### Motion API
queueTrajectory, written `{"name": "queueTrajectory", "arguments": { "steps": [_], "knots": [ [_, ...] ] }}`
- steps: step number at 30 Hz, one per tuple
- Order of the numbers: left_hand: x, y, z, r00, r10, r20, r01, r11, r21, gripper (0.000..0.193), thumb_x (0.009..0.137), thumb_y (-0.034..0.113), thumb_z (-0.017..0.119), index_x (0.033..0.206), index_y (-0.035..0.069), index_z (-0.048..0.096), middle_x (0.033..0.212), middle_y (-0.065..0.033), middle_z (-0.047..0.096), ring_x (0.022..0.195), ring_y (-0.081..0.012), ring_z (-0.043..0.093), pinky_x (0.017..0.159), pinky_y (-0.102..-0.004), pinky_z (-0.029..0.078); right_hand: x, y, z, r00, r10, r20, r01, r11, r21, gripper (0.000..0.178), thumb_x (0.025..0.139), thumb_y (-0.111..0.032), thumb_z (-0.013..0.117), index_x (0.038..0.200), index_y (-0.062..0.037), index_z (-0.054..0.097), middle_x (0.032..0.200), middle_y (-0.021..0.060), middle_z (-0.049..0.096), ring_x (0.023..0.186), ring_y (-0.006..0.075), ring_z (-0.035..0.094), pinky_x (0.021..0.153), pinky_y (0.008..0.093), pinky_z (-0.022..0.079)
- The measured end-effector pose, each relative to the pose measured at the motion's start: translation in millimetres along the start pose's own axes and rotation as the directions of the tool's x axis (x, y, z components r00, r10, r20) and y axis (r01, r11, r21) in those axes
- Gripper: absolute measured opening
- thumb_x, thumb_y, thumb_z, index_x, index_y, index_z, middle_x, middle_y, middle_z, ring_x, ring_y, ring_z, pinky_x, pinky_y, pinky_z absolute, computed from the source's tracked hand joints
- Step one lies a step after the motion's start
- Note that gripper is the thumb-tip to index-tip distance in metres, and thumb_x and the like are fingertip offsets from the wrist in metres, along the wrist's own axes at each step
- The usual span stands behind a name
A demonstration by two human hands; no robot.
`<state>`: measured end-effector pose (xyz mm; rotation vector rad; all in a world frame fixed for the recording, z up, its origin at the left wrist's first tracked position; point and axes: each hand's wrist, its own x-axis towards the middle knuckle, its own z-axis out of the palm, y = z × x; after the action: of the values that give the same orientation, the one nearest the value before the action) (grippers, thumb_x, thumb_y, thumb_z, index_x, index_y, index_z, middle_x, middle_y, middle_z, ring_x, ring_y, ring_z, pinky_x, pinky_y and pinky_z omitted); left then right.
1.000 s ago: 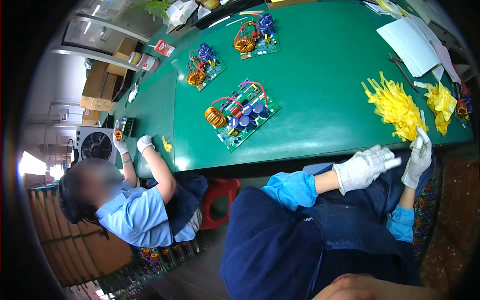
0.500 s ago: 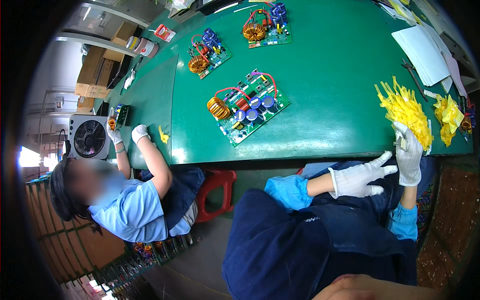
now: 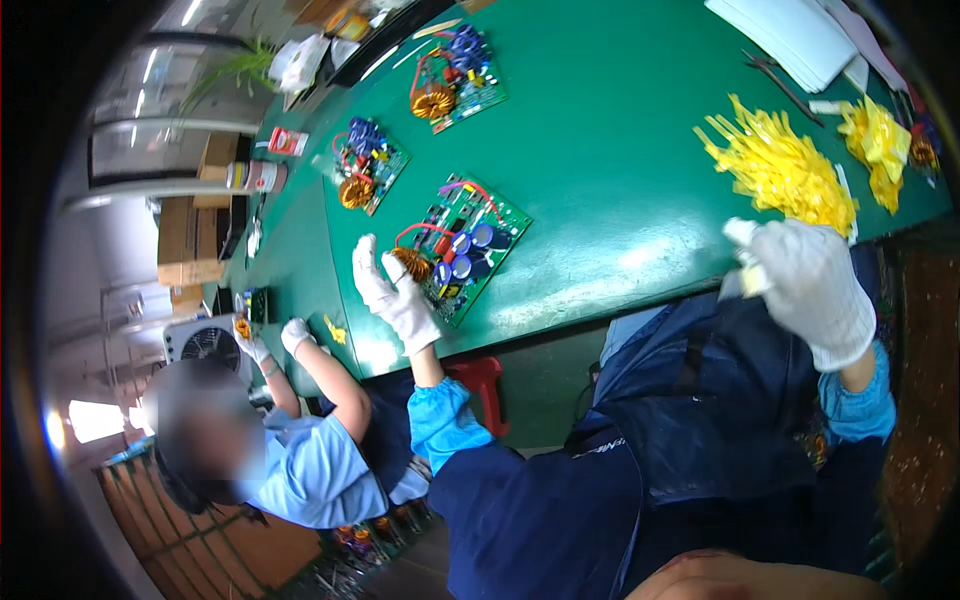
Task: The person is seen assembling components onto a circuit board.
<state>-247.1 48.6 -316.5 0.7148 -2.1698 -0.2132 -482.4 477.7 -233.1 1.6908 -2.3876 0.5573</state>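
Observation:
My left hand, in a white glove, is open with its fingers apart. It reaches to the near left edge of a green circuit board, beside the copper coil; whether it touches is unclear. This board carries blue capacitors and red and purple wires. My right hand, gloved too, is closed in front of the pile of yellow strips. Between its thumb and fingers shows a small pale yellow piece, blurred.
Two similar boards lie farther back. Pliers, white papers and a crumpled yellow bundle are at right. At left, a co-worker in gloves handles a board with a coil, near a fan.
My left hand has swung left from beside my right hand to the nearest board. The right hand has drawn back from the yellow pile. The view has shifted.

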Motion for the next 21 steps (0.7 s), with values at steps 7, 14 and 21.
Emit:
{"name": "queueTrajectory", "arguments": {
  "steps": [7, 14, 21],
  "knots": [
    [-2.8, -2.0, 23.5, 0.898, -0.361, 0.25, 0.437, 0.797, -0.418, 0.03, 0.106, 0.022, 0.049, 0.123, 0.0, 0.059, 0.116, -0.0101, 0.065, 0.106, -0.0172, 0.059, 0.095, -0.0319, 0.046, 33.0, -87.1, -54.2, 0.849, -0.51, -0.14, 0.506, 0.86, -0.06, 0.042, 0.082, -0.034, 0.064, 0.107, 0.0, 0.069, 0.066, -0.0019, 0.049, 0.051, 0.0117, 0.047, 0.043, 0.0279, 0.036],
    [-7.1, 104.3, 64.0, 0.913, -0.303, 0.273, 0.368, 0.901, -0.231, 0.034, 0.105, 0.024, 0.05, 0.126, 0.0, 0.061, 0.124, -0.018, 0.055, 0.117, -0.0279, 0.055, 0.103, -0.0388, 0.042, 17.8, -139.3, -49.3, 0.933, -0.331, -0.143, 0.352, 0.921, 0.166, 0.041, 0.072, -0.025, 0.07, 0.102, 0.0023, 0.066, 0.063, -0.0015, 0.048, 0.052, 0.0127, 0.047, 0.049, 0.0278, 0.033],
    [-2.4, 157.9, 92.8, 0.927, 0.145, 0.345, -0.052, 0.962, -0.267, 0.03, 0.096, 0.015, 0.058, 0.124, 0.003, 0.06, 0.122, -0.0201, 0.057, 0.114, -0.0342, 0.052, 0.1, -0.0431, 0.043, 25.4, -80.9, -54.0, 0.88, -0.462, -0.115, 0.474, 0.832, 0.289, 0.033, 0.086, -0.037, 0.061, 0.1, -0.007, 0.068, 0.058, -0.0075, 0.036, 0.049, 0.0075, 0.043, 0.045, 0.026, 0.028]
  ]
}}
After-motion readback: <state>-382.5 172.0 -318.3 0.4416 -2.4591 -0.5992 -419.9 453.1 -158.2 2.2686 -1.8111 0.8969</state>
